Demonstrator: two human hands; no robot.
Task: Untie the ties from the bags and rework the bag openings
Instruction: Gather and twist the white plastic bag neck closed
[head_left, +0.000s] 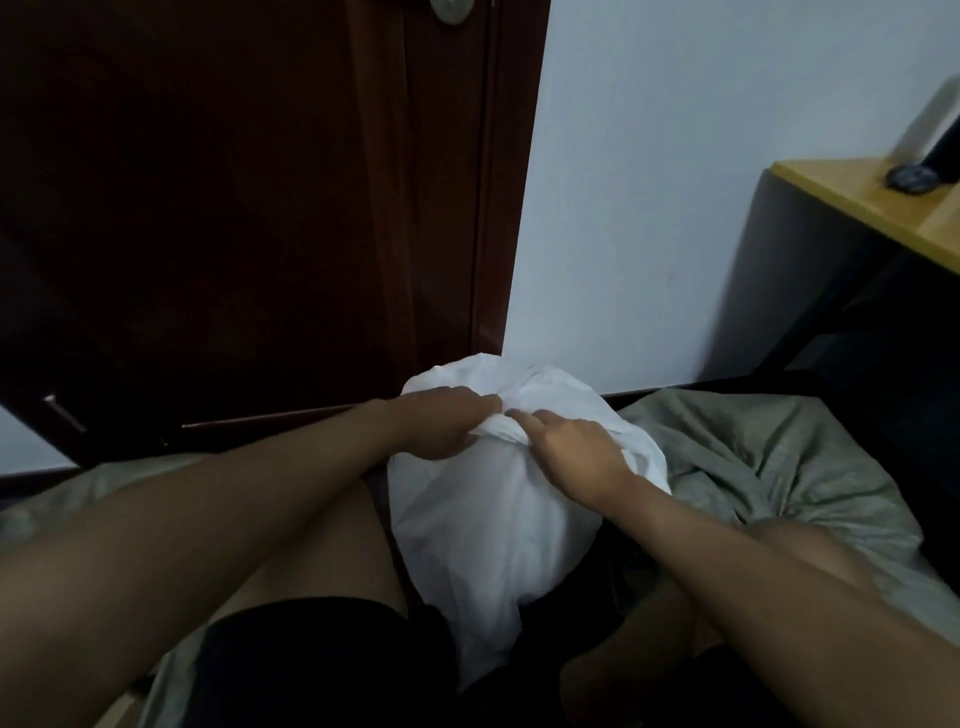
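Note:
A full white plastic bag (483, 525) stands between my legs on the bed. Its top is bunched into a gathered neck with loose plastic flaring above it. My left hand (441, 421) grips the neck from the left, fingers curled round the plastic. My right hand (576, 447) pinches the bunched plastic from the right, its fingertips meeting those of the left hand. No separate tie is visible; the gathered part is hidden under my fingers.
A crumpled grey-green blanket (769, 457) covers the bed on the right and under my legs. A dark wooden door (249, 208) stands ahead on the left, a white wall (675, 182) beside it. A yellow-topped desk (883, 208) with a dark object sits at the upper right.

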